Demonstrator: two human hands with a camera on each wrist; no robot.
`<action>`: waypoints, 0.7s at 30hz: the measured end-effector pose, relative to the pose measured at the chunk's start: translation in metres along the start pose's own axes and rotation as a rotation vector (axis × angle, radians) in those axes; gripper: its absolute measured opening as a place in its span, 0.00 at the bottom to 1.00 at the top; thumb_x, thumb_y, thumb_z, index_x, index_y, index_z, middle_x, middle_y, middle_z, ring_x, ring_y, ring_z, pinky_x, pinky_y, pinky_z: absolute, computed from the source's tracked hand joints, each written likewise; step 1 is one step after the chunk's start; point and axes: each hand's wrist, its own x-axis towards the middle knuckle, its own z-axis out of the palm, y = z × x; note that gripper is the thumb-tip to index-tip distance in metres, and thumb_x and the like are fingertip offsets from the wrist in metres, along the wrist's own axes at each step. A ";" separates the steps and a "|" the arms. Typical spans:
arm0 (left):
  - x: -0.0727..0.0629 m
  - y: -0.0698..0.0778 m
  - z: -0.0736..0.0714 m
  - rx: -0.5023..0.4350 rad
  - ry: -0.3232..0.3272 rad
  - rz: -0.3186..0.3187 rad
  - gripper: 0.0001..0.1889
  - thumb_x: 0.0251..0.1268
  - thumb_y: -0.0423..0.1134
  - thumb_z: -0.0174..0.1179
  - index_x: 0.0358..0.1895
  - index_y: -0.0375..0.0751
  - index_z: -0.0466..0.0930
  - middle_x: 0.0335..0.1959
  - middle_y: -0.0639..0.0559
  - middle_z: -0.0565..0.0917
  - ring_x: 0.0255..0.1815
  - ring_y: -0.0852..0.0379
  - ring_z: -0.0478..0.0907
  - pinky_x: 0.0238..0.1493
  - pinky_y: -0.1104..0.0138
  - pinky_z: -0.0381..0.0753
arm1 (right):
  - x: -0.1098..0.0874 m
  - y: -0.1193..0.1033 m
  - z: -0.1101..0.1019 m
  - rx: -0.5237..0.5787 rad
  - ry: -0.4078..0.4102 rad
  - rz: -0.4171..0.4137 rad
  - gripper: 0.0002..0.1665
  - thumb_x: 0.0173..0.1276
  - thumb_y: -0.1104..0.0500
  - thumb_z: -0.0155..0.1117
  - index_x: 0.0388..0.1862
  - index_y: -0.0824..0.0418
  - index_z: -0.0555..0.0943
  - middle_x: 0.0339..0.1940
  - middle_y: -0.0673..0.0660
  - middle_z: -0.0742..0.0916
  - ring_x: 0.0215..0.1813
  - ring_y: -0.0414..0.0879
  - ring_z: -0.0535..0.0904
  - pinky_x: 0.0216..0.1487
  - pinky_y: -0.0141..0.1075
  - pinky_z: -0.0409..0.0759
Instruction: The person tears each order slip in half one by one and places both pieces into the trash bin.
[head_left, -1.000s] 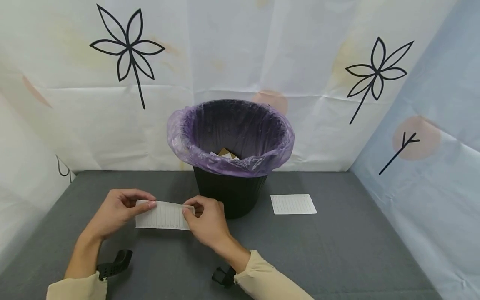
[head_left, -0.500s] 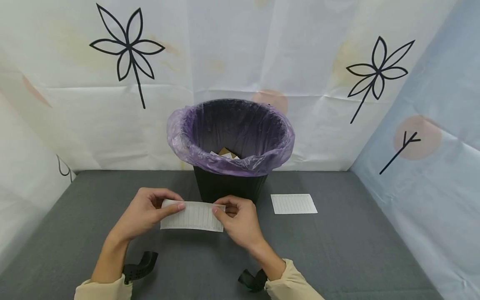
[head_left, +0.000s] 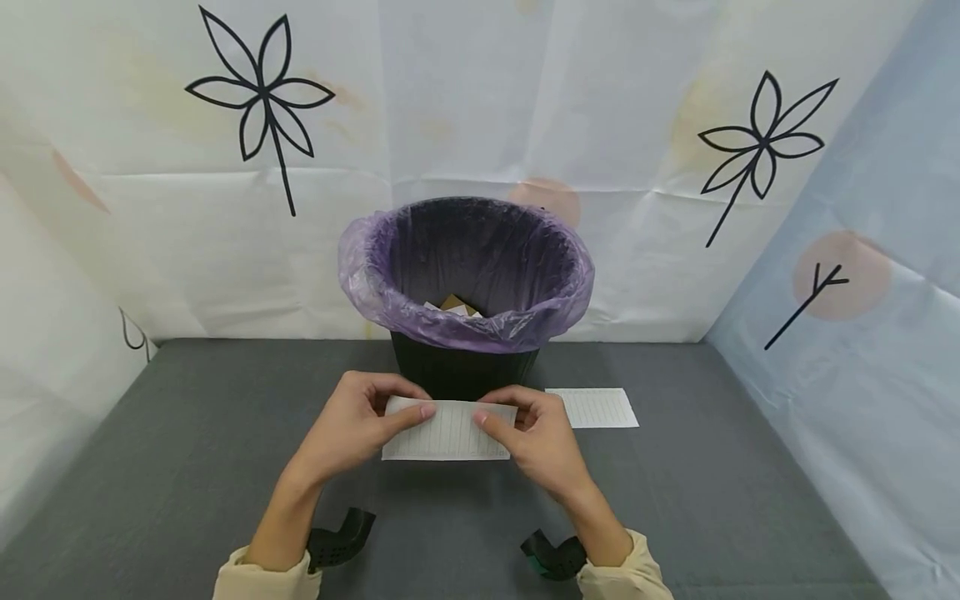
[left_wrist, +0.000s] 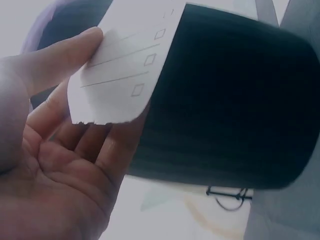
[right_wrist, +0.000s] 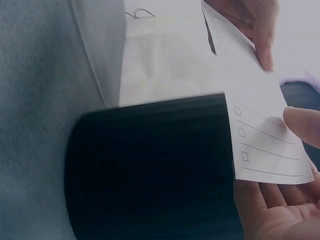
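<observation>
A lined paper sheet with small checkboxes [head_left: 453,433] is stretched between both hands, just in front of the trash can. My left hand [head_left: 360,421] pinches its left end, thumb on the near face and fingers behind. On the opposite end, my right hand [head_left: 543,433] pinches it the same way. The left wrist view shows a ragged short edge on the paper [left_wrist: 125,75], close to the left palm. In the right wrist view, the right thumb [right_wrist: 302,125] presses on the lined face. A second lined sheet [head_left: 600,408] lies on the table, partly behind the right hand.
The black trash can [head_left: 465,371] stands at the table's back, lined with a purple bag [head_left: 375,283]. Cardboard and paper scraps [head_left: 456,307] lie inside it. Grey cloth covers the table [head_left: 712,500]. Printed fabric walls [head_left: 465,100] enclose the back and sides.
Both hands have moved right with the paper, from left of the trash can to in front of it. The right hand now overlaps the second sheet's left edge in the head view.
</observation>
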 end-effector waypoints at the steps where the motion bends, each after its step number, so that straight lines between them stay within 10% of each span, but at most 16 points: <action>1: 0.001 0.002 0.003 -0.007 0.003 -0.002 0.02 0.64 0.35 0.71 0.36 0.41 0.90 0.28 0.54 0.87 0.18 0.58 0.75 0.19 0.65 0.77 | 0.000 0.000 -0.003 -0.008 0.005 -0.010 0.07 0.67 0.64 0.71 0.42 0.66 0.88 0.37 0.59 0.88 0.23 0.39 0.73 0.23 0.30 0.70; 21: 0.001 0.014 0.036 -0.092 0.115 -0.005 0.04 0.63 0.37 0.73 0.34 0.40 0.91 0.28 0.52 0.88 0.13 0.62 0.70 0.15 0.69 0.71 | -0.001 -0.005 -0.028 0.034 -0.034 -0.022 0.06 0.68 0.67 0.70 0.41 0.69 0.87 0.40 0.61 0.87 0.42 0.48 0.82 0.39 0.35 0.81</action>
